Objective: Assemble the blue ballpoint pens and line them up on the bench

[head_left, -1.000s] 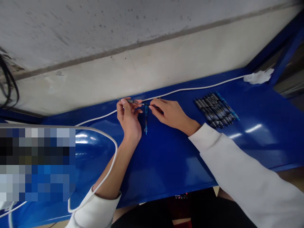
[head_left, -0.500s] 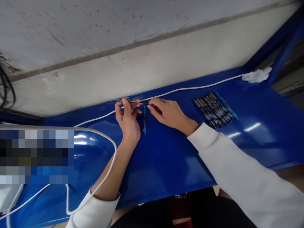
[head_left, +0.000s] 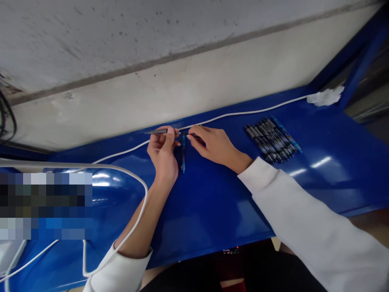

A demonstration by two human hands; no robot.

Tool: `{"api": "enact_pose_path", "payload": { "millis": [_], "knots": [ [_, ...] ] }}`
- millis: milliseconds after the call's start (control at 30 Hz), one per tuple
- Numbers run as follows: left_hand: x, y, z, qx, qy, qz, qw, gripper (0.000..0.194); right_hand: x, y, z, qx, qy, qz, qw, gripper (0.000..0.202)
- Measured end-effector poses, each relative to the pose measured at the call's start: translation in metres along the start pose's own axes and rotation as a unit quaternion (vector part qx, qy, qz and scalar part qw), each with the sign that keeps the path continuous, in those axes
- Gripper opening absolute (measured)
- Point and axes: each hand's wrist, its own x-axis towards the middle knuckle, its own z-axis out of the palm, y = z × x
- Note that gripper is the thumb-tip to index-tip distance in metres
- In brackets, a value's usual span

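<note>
Left of the lone blue pen (head_left: 183,153), which lies on the blue tabletop (head_left: 212,211) between the two hands, a white cable (head_left: 146,194) loops across the person's left forearm. Just left of that pen, the left hand (head_left: 164,156) pinches the front of a grey-gripped pen (head_left: 159,131) between thumb and fingertips, the other fingers loosely curled beneath. A thin rod (head_left: 180,133) bridges the gap above the blue pen's upper end. Just to its right, the right hand (head_left: 214,142) has thumb and forefinger pressed on a dark end piece (head_left: 197,137); its remaining fingers fold in, and I can't make out what they do.

To me the held pen looks partway through being worked on: its two ends seem not fully closed up, though from here I can't tell whether they touch. The blue pen looks untended. Well to its right, a row of pens (head_left: 267,140) appears whole and tidily laid, so I'd guess those are set aside, whether handled or waiting I can't say.

As for looks, the held pen is roughly level, with a clear pointed tip facing away from the blue pen, a matte grey grip, then the slim rod and the dark piece.
</note>
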Motion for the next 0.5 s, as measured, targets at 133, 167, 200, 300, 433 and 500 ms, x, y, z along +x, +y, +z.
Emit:
{"api": "enact_pose_path", "payload": {
  "millis": [133,167,200,300,433,500],
  "knots": [
    [-0.0001,0.0007,0.0005,-0.003,0.000,-0.015,1.000,0.025,-0.0002,-0.0004,0.0002,-0.001,0.003,0.002,1.000,0.026],
    [0.0000,0.0004,0.0003,-0.006,-0.001,-0.017,1.000,0.025,-0.0003,-0.0006,-0.0001,-0.001,0.004,0.002,1.000,0.026],
    [0.0001,0.0000,0.0000,-0.008,-0.002,-0.018,1.000,0.025,-0.0004,-0.0007,-0.0003,-0.002,0.003,0.002,1.000,0.027],
    [0.0006,-0.0014,-0.0007,-0.007,-0.007,-0.019,1.000,0.024,-0.0005,-0.0007,-0.0010,-0.004,0.000,0.002,1.000,0.027],
    [0.0006,-0.0032,-0.0006,0.014,-0.019,-0.013,1.000,0.024,-0.0002,-0.0011,-0.0016,-0.001,-0.004,0.002,1.000,0.028],
    [0.0001,-0.0040,-0.0004,0.027,-0.027,-0.009,0.999,0.023,0.0000,-0.0016,-0.0019,0.002,-0.004,0.003,1.000,0.028]
  ]
}}
